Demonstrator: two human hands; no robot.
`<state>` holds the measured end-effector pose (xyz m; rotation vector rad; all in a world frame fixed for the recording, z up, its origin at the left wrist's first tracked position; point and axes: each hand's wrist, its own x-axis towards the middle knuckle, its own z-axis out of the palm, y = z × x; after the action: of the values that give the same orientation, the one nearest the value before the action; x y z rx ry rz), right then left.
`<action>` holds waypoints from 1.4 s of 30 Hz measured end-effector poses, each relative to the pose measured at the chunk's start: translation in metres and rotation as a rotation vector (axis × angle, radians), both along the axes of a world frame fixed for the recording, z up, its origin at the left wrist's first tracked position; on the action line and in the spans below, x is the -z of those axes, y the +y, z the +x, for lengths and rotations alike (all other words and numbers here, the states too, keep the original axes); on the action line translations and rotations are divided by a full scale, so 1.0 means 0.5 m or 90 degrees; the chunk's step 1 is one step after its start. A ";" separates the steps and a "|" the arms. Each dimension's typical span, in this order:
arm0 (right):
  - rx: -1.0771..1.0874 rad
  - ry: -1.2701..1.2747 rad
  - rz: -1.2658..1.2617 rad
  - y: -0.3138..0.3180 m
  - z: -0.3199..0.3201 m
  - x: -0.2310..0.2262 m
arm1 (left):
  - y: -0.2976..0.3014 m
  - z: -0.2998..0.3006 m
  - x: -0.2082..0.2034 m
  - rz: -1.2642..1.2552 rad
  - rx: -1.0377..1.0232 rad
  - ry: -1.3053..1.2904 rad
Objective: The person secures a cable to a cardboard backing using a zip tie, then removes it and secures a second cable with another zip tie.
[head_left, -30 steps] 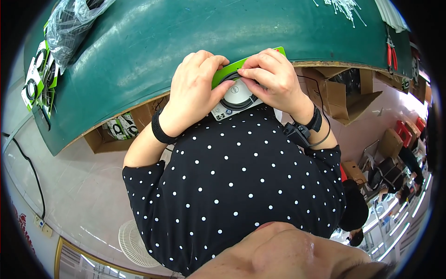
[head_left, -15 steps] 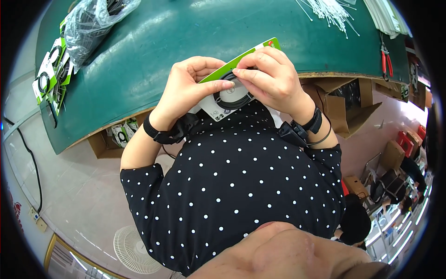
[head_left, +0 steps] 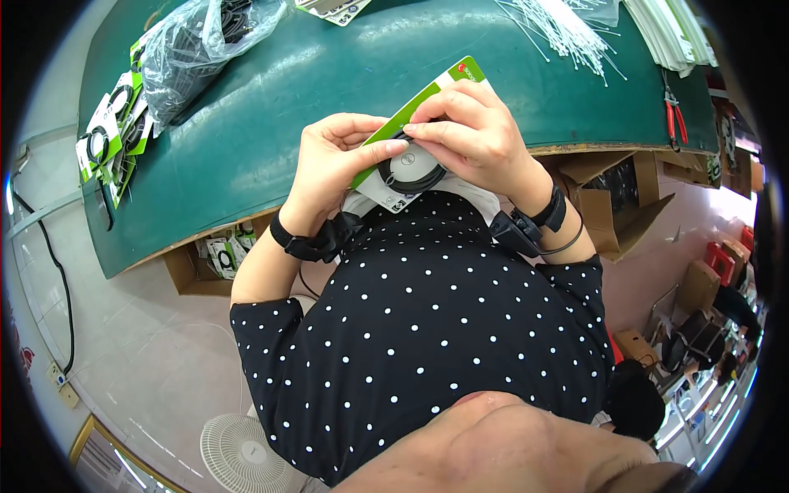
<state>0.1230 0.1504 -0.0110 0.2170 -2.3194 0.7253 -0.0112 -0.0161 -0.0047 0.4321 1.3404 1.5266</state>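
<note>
On the far left of the green table [head_left: 288, 82] I see a messy pile of cards [head_left: 115, 123], white and green, with round black cords on them. Next to it slumps a shiny, crinkly, see-through bag [head_left: 185, 66] with lots of dark stuff inside. Below is a brown box [head_left: 193, 278] with more cards in it, and lower down a white fan [head_left: 251, 452] with thin round bars.

The left hand [head_left: 325, 164] holds the flat, stiff card [head_left: 408, 159] by its left side, thumb in front. The card tilts in the air between both hands, by the near edge of the table. A smooth black loop [head_left: 422, 186] sits on its front. I'd say the loop is mostly in place, but this card isn't finished, as neither hand has let go. The right hand [head_left: 477, 135] pinches the top of the loop with finger and thumb; I can't tell if anything tiny is in there too.

Further right lie thin, bendy white ties [head_left: 575, 33], then a neat stack of cards [head_left: 666, 37] and pliers [head_left: 675, 119] with red handles.
</note>
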 end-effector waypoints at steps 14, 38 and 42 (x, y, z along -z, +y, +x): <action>0.021 -0.033 0.018 -0.009 0.008 -0.027 | 0.009 -0.006 -0.008 0.000 0.011 0.018; 0.060 0.011 0.088 0.009 0.013 -0.034 | 0.021 -0.004 -0.024 0.020 0.010 0.308; 0.040 0.003 0.075 0.010 0.011 -0.036 | 0.019 -0.007 -0.014 0.073 0.030 0.497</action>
<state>0.1285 0.1556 0.0072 0.1972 -2.3557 0.5561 -0.0147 -0.0065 0.0025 1.2119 1.8044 1.4498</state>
